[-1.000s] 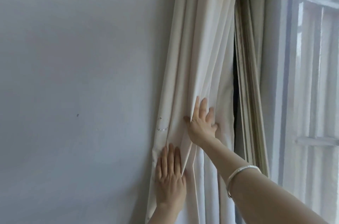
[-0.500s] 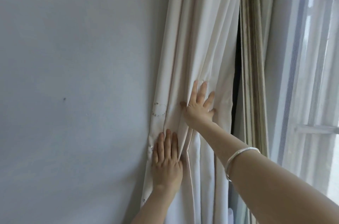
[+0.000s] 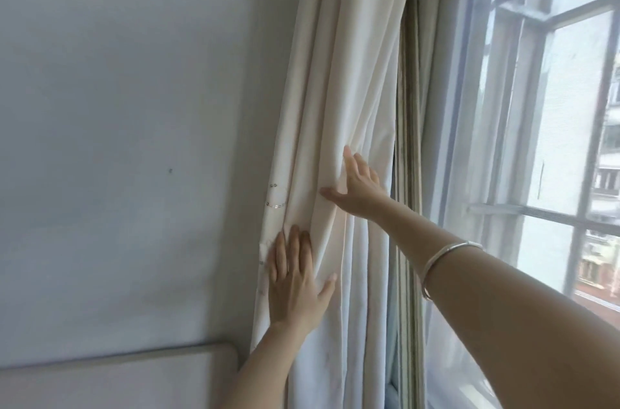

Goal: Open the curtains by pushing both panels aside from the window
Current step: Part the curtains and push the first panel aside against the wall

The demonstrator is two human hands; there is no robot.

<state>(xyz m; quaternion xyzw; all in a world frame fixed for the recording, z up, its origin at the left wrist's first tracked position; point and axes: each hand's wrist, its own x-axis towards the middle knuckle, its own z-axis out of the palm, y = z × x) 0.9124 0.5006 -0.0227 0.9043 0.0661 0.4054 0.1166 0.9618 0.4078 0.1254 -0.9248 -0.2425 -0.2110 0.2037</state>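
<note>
A cream curtain panel (image 3: 349,80) hangs bunched in folds against the pale wall, left of the window (image 3: 550,147). My left hand (image 3: 295,281) lies flat on the panel's lower left folds, fingers spread and pointing up. My right hand (image 3: 357,185) presses higher up on the folds near the panel's right edge, fingers apart, palm on the cloth. A silver bangle (image 3: 446,261) circles my right forearm. Neither hand grips the fabric. No second panel is in view.
A darker striped lining (image 3: 407,173) hangs between the panel and the window frame. Sheer white netting (image 3: 476,207) covers the glass, with metal bars outside. A padded light headboard (image 3: 117,375) fills the lower left, below the bare wall (image 3: 134,106).
The view has swung right and down, showing more window and the headboard. Both hands stay pressed on the bunched panel, and my left thumb has spread outward.
</note>
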